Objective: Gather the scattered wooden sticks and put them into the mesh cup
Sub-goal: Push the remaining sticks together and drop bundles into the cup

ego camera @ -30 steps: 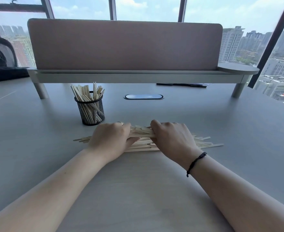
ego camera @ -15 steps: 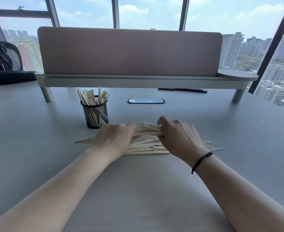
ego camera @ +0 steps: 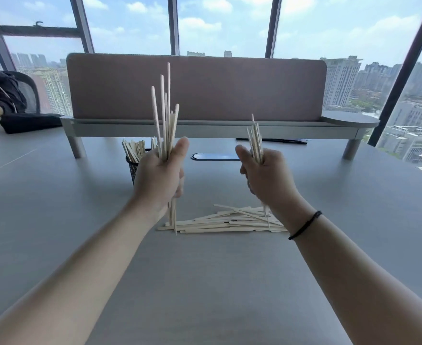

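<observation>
My left hand [ego camera: 159, 176] is raised above the table, closed around an upright bundle of pale wooden sticks [ego camera: 165, 115] whose lower ends hang below my fist. My right hand [ego camera: 267, 175] is lifted too, gripping a smaller upright bundle of sticks [ego camera: 254, 138]. A pile of several loose sticks [ego camera: 227, 219] lies flat on the grey table [ego camera: 205, 282] below and between both hands. The black mesh cup [ego camera: 131, 165], partly hidden behind my left hand, stands at the back left with several sticks [ego camera: 132, 148] poking out of it.
A low shelf with a brown divider panel [ego camera: 195, 88] spans the table's far side. An oval cable port [ego camera: 215, 156] sits in the table between my hands. A dark bag [ego camera: 28, 122] and a seated person's arm are at far left. Windows lie behind.
Both hands have lifted off the pile, each bringing up a bundle of sticks turned from lying flat to upright. Fewer sticks remain on the table.
</observation>
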